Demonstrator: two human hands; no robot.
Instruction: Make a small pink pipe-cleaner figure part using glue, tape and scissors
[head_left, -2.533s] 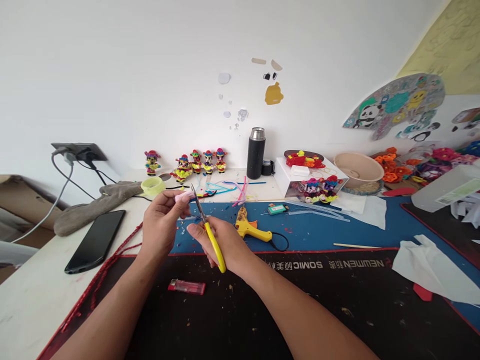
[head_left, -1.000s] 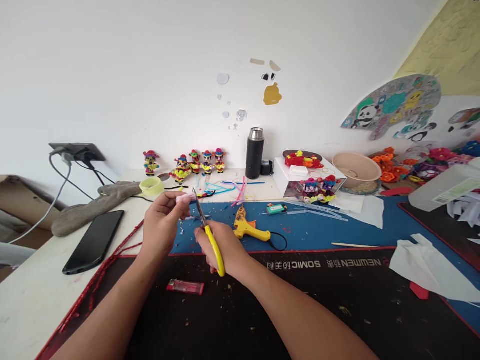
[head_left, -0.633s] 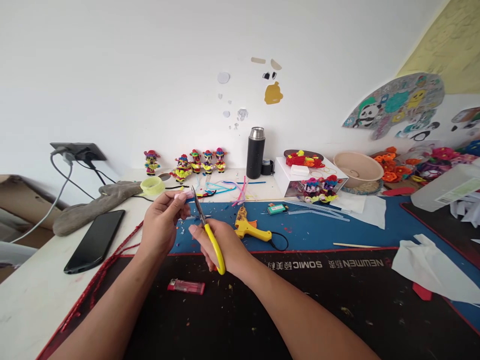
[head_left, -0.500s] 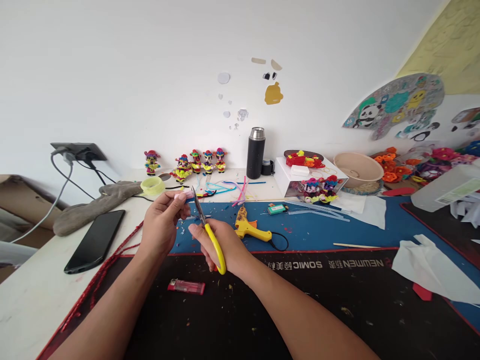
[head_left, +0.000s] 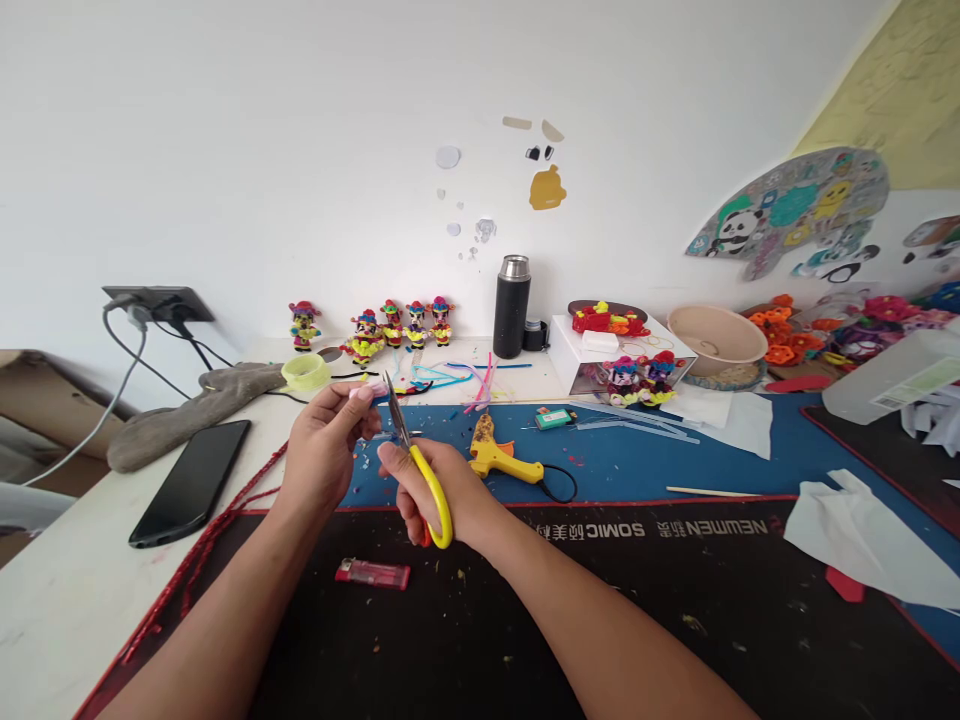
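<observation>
My left hand (head_left: 330, 430) pinches a small pale pink piece (head_left: 370, 389) between thumb and fingers. In my right hand (head_left: 431, 485) are scissors (head_left: 434, 500) with yellow and red handles, their metal blades pointing up beside the piece. Below the hands, a red lighter (head_left: 373, 573) lies on the black mat (head_left: 525, 620). A yellow glue gun (head_left: 502, 458) rests on the blue mat (head_left: 622, 465), right of my right hand. Small scraps are scattered under the blades.
A black phone (head_left: 191, 483) and red twisted cords (head_left: 217, 540) lie at the left. Along the wall stand several small figures (head_left: 365, 338) and a black flask (head_left: 511, 308). A white box (head_left: 589, 360), a pink bowl (head_left: 718, 340) and white paper (head_left: 862, 535) are on the right.
The scissor handles have shifted slightly, and more of the red handle shows below my right hand. My left hand and the pink piece look almost unmoved.
</observation>
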